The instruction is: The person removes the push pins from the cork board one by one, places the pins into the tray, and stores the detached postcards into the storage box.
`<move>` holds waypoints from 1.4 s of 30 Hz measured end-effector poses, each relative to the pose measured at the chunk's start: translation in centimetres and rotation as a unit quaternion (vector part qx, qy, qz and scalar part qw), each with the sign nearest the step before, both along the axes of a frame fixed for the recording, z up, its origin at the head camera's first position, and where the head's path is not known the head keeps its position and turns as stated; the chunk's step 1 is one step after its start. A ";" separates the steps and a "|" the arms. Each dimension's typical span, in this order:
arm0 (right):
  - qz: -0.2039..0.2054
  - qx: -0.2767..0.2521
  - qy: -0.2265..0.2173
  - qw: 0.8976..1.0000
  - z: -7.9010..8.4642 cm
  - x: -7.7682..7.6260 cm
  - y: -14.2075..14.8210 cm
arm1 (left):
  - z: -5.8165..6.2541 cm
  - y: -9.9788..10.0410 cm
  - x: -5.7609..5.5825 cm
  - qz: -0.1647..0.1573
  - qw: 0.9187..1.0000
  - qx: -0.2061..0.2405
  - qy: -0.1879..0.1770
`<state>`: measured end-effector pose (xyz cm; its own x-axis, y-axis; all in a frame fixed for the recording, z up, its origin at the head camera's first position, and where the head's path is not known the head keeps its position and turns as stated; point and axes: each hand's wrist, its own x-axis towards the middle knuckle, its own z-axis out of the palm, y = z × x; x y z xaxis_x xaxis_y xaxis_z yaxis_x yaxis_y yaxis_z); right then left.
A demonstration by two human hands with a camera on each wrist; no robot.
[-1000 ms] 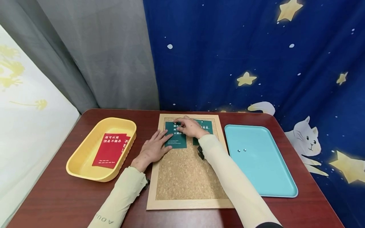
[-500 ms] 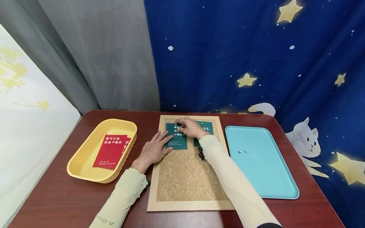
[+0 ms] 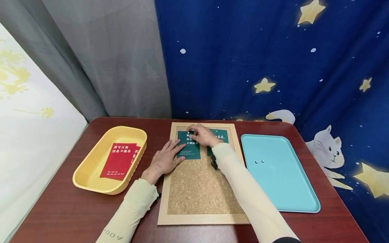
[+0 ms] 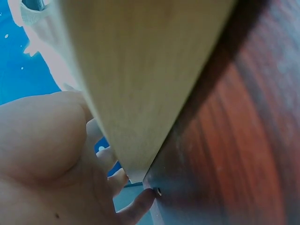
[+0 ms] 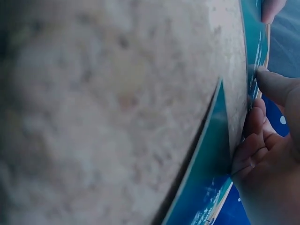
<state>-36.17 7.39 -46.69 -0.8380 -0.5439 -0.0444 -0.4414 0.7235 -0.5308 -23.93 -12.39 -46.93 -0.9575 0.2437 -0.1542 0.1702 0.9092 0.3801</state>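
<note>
A framed cork board (image 3: 197,189) lies on the table with two green printed cards at its far end. My right hand (image 3: 204,135) is over the top of the left green card (image 3: 191,153), its index finger and thumb pinching a small silver pushpin (image 3: 188,132). In the right wrist view the thumb (image 5: 274,86) meets that card and the other fingers are bent. The right green card (image 3: 224,135) is partly behind this hand, with a second pushpin (image 3: 216,130) at its top. My left hand (image 3: 165,160) rests with spread fingers on the frame's left side and the left card's edge.
To the left stands a yellow bin (image 3: 85,168) holding red printed cards (image 3: 119,162). A light blue tray (image 3: 282,182) with two small silver pushpins (image 3: 259,162) lies to the right. Curtains (image 3: 212,67) hang behind the table's far edge.
The head view shifts slightly. Both hands keep nearly the same places on the board, and the cards stay where they were.
</note>
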 end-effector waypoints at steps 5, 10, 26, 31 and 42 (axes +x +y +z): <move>-0.003 -0.036 -0.018 0.999 -0.1 -0.2 0.0 | 0.0 0.0 0.0 -0.001 1.000 0.001 0.005; -0.012 -0.073 -0.038 0.997 -0.5 -0.5 0.0 | -0.1 0.0 0.1 0.001 1.000 0.002 0.007; -0.033 -0.121 -0.083 0.989 -0.5 -1.0 0.2 | 0.1 0.2 0.2 0.002 1.000 0.002 0.002; -0.044 -0.130 -0.083 0.987 -0.5 -1.1 0.0 | 0.0 0.2 0.2 0.000 1.000 0.005 0.007; -0.066 -0.145 -0.086 0.984 -0.8 -1.1 -0.2 | -0.2 0.2 0.2 -0.001 1.000 0.004 0.007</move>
